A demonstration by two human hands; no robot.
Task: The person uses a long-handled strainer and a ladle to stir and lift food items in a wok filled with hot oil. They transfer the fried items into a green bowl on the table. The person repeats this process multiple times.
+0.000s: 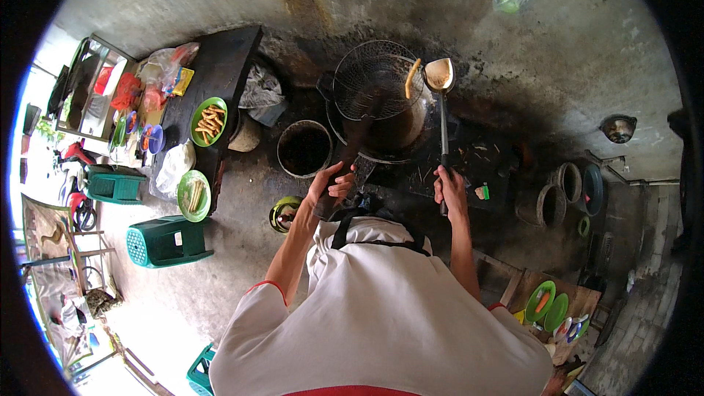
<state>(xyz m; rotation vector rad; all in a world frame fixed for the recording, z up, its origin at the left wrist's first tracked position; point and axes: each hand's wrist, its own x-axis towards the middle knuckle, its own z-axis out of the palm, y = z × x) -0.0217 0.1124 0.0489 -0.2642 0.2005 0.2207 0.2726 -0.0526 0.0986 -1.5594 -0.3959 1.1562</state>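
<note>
My left hand point(334, 186) grips the dark handle of a round wire-mesh skimmer point(371, 74). The skimmer's basket is over a large wok point(423, 137) that holds dark liquid. In my right hand point(452, 190) is the black grip of a metal spatula point(441, 115), its wide blade raised at the wok's far right rim. One golden fried stick point(411, 78) shows between the skimmer's right edge and the spatula blade. Whether it touches both cannot be told. The wok's left side is partly hidden behind the mesh and handle.
A dark table point(231, 66) at left bears a green plate of fried sticks point(209, 122) and one of pale sticks point(193, 196). A bucket point(304, 148) stands left of the wok. Green plastic stools point(165, 242) are on the floor. Pots point(550, 204) stand at right.
</note>
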